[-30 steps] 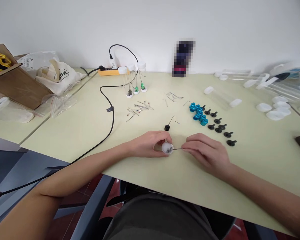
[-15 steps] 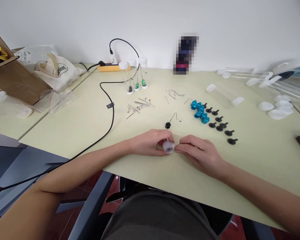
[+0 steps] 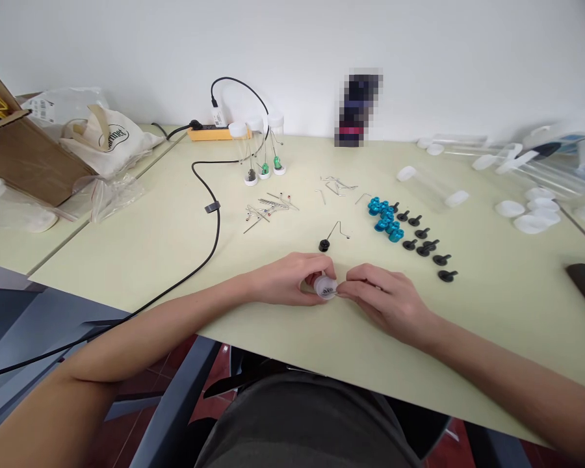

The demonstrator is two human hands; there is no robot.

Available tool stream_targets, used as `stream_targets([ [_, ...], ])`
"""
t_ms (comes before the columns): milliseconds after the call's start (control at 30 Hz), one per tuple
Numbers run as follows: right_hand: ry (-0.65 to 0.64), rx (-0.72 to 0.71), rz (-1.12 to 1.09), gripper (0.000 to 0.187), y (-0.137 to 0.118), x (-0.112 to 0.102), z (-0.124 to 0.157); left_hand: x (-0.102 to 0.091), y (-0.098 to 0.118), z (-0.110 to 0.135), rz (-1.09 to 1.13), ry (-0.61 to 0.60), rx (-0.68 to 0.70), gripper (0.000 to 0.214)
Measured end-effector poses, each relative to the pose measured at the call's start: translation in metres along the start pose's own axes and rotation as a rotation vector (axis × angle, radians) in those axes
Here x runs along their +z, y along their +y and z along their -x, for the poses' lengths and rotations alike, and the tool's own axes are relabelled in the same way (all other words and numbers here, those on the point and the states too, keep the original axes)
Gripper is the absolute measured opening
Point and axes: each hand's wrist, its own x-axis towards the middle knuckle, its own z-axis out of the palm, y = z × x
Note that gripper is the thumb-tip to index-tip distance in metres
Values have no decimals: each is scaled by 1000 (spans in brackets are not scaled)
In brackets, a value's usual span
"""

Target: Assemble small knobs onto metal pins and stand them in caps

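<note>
My left hand point(image 3: 292, 278) curls its thumb and fingers around a small white round cup point(image 3: 326, 286), close above the table's front part. Small dark bits lie inside the cup. My right hand point(image 3: 390, 302) is closed in a pinch at the cup's right rim. Whatever is between those fingertips is too small to make out. Just beyond the cup lies a black round piece point(image 3: 324, 245) with a bent wire point(image 3: 340, 227) rising from it. Blue metal parts point(image 3: 387, 218) and several black stemmed discs point(image 3: 441, 260) are spread beyond my right hand.
Thin metal pins point(image 3: 273, 207) and bent wires point(image 3: 338, 185) lie mid-table. Three clear tubes point(image 3: 257, 149) stand near an orange power strip point(image 3: 209, 134). A black cable point(image 3: 218, 237) crosses at left. White caps point(image 3: 536, 211) and clear tubes point(image 3: 433, 185) lie at right.
The whole view has shifted slightly, with table items appearing a little further left. Both hands keep their hold at the cup; the right fingertips have hardly moved.
</note>
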Motion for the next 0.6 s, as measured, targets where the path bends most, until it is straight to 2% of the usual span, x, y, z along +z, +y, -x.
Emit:
stream_targets([
  [367, 15, -1, 10, 22, 0, 0, 0, -1, 2, -1, 20, -1, -37, 17],
  [600, -4, -69, 76, 19, -1, -2, 0, 0, 2, 0, 12, 5, -31, 16],
])
